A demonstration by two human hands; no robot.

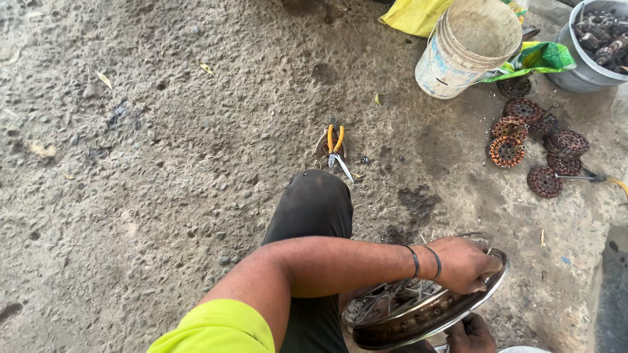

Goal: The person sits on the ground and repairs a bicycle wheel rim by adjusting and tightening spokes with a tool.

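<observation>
The left hand is clenched on the upper rim of the spoked wheel beside the knee, the right hand grasps it below, seemingly steadying it; the pliers lie beyond the knee.

Neon yellow-green short sleeve lower left, two thin dark wristbands on one forearm, dark grey trousers at centre.

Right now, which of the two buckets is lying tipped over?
The white bucket, tipped with its mouth facing the camera; the grey bucket beside it stands upright, full of parts.
</observation>
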